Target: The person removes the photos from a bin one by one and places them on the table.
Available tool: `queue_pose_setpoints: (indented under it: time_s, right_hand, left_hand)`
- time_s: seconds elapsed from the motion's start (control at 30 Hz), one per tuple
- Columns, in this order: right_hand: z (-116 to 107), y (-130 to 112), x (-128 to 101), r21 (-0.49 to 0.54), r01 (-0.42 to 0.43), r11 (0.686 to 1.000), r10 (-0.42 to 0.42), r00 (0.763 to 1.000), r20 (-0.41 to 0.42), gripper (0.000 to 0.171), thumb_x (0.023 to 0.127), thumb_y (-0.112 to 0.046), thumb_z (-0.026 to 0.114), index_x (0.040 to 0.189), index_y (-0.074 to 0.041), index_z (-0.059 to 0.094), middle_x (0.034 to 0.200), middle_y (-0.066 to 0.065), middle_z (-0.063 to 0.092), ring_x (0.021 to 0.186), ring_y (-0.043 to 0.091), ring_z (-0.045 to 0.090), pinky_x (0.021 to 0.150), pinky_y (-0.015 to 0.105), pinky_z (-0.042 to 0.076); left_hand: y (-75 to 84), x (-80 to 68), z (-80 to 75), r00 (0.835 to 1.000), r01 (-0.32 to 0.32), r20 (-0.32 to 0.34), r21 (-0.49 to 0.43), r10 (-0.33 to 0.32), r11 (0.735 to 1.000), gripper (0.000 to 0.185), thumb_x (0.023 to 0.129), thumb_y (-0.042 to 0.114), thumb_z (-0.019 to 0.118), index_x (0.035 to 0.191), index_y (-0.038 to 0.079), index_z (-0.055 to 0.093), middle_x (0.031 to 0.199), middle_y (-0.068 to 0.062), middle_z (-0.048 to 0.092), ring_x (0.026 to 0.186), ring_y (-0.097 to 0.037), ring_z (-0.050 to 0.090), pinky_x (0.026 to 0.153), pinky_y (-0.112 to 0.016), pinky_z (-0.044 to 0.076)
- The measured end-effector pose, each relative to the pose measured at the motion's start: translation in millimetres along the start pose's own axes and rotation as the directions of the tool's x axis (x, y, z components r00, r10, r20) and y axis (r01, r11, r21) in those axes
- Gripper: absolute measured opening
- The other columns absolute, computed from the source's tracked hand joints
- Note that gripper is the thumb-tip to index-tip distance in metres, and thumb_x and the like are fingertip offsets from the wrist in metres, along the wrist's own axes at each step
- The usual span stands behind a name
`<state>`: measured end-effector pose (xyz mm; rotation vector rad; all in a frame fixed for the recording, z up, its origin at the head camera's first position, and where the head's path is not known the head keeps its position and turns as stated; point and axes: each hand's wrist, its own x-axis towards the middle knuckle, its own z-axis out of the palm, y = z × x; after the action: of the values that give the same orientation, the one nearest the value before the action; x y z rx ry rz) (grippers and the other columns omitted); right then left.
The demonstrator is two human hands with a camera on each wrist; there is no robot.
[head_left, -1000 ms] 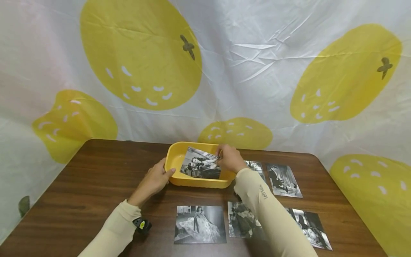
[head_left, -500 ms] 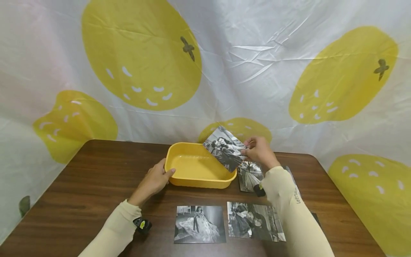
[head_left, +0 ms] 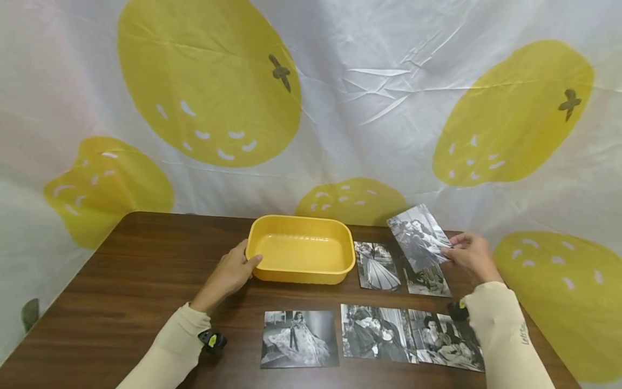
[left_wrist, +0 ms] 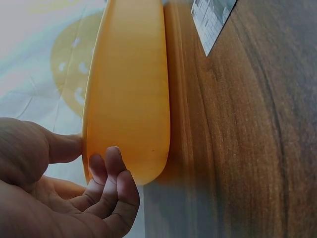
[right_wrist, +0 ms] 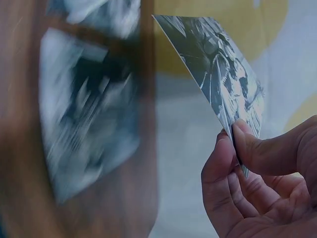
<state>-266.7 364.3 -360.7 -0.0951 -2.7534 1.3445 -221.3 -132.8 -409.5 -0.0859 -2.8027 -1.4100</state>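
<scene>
A yellow plastic tray (head_left: 300, 270) stands empty on the brown wooden table (head_left: 136, 270). My left hand (head_left: 232, 270) holds its left rim, thumb on the edge; the left wrist view shows the tray (left_wrist: 130, 99) from the side with the left hand (left_wrist: 64, 193) against it. My right hand (head_left: 470, 255) pinches a black-and-white photo (head_left: 419, 236) and holds it tilted above the table's right side. In the right wrist view the photo (right_wrist: 218, 74) sits between thumb and fingers of that hand (right_wrist: 257, 183).
Several more black-and-white photos lie flat: two right of the tray (head_left: 377, 266), (head_left: 427, 281), three along the front (head_left: 299, 338), (head_left: 374, 339), (head_left: 447, 342). A white sheet with yellow fruit prints (head_left: 340, 108) hangs behind the table. The table's left half is bare wood.
My right hand has lifted the photo out of the yellow tray and carried it right, past the tray, to above the table's right side. The left hand stayed on the rim.
</scene>
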Motion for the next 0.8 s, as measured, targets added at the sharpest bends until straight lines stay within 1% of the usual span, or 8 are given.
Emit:
queue_pose_setpoints:
  time_s: [0.13,0.23,0.43,0.53,0.6,0.7,0.77,0.8]
  right_hand:
    - [-23,36,-14,0.016,-0.089,0.996,0.089,0.996,-0.015,0.031,0.093,0.000,0.064,0.111,0.019,0.047,0.069,-0.001,0.063,0.055,0.009,0.064,0.054,0.027,0.052]
    - [-37,58,-22,0.069,-0.176,0.982,0.177,0.984,-0.015,0.033,0.094,0.001,0.062,0.114,0.020,0.044,0.071,0.001,0.062,0.056,0.008,0.064,0.055,0.026,0.054]
    - [-50,89,-35,0.157,-0.275,0.949,0.284,0.958,-0.041,0.030,0.092,0.006,0.060,0.111,0.023,0.045,0.073,0.001,0.058,0.057,0.005,0.063,0.059,0.023,0.056]
    - [-52,100,-40,0.117,-0.285,0.951,0.293,0.955,-0.054,0.027,0.091,0.003,0.061,0.104,0.024,0.051,0.067,0.000,0.061,0.056,0.006,0.064,0.058,0.023,0.055]
    - [-53,107,-42,0.038,-0.280,0.959,0.282,0.957,-0.068,0.023,0.089,-0.002,0.063,0.093,0.021,0.060,0.062,0.001,0.063,0.056,0.008,0.063,0.056,0.023,0.054]
    - [-54,116,-44,-0.088,-0.279,0.956,0.271,0.958,-0.097,0.022,0.084,-0.009,0.069,0.077,0.011,0.072,0.057,0.001,0.067,0.055,0.012,0.064,0.054,0.025,0.049]
    - [-54,119,-45,-0.164,-0.286,0.944,0.269,0.956,-0.120,0.022,0.082,-0.013,0.072,0.074,0.007,0.075,0.057,0.002,0.067,0.056,0.014,0.062,0.054,0.027,0.046]
    - [-54,120,-45,-0.178,-0.286,0.941,0.266,0.956,-0.127,0.022,0.082,-0.013,0.072,0.075,0.008,0.075,0.057,0.004,0.068,0.056,0.015,0.063,0.054,0.029,0.046]
  left_hand:
    - [-1.0,-0.1,0.1,1.000,0.004,-0.002,0.005,-0.004,1.000,0.050,0.105,0.019,0.056,0.147,-0.003,0.042,0.076,-0.008,0.057,0.064,-0.019,0.053,0.058,-0.031,0.040]
    - [-1.0,0.2,-0.2,1.000,0.007,-0.004,0.011,-0.007,1.000,0.049,0.105,0.020,0.056,0.147,-0.002,0.043,0.077,-0.008,0.058,0.065,-0.019,0.053,0.058,-0.031,0.040]
    - [-0.6,0.7,-1.1,1.000,0.013,-0.005,0.018,-0.013,1.000,0.049,0.105,0.020,0.056,0.147,-0.002,0.043,0.077,-0.008,0.058,0.065,-0.019,0.054,0.059,-0.031,0.041]
    - [-0.5,0.2,-0.5,1.000,0.019,-0.004,0.025,-0.019,1.000,0.050,0.105,0.021,0.056,0.148,-0.002,0.042,0.077,-0.008,0.058,0.066,-0.019,0.054,0.059,-0.032,0.040]
    - [-1.0,0.0,0.0,1.000,0.019,-0.004,0.026,-0.019,0.999,0.050,0.105,0.021,0.056,0.147,-0.002,0.043,0.077,-0.008,0.058,0.066,-0.019,0.054,0.060,-0.032,0.040]
    - [-1.4,-0.4,1.1,1.000,0.015,-0.001,0.020,-0.015,1.000,0.049,0.105,0.020,0.056,0.147,-0.002,0.043,0.077,-0.008,0.058,0.066,-0.019,0.054,0.060,-0.032,0.040]
    - [-1.6,-0.5,1.5,1.000,0.012,0.003,0.013,-0.012,1.000,0.049,0.105,0.020,0.056,0.147,-0.003,0.042,0.078,-0.008,0.057,0.065,-0.019,0.053,0.060,-0.032,0.040]
    - [-1.4,-0.6,1.7,1.000,0.011,0.004,0.011,-0.011,1.000,0.050,0.105,0.020,0.056,0.147,-0.003,0.042,0.078,-0.008,0.057,0.065,-0.019,0.053,0.059,-0.032,0.040]
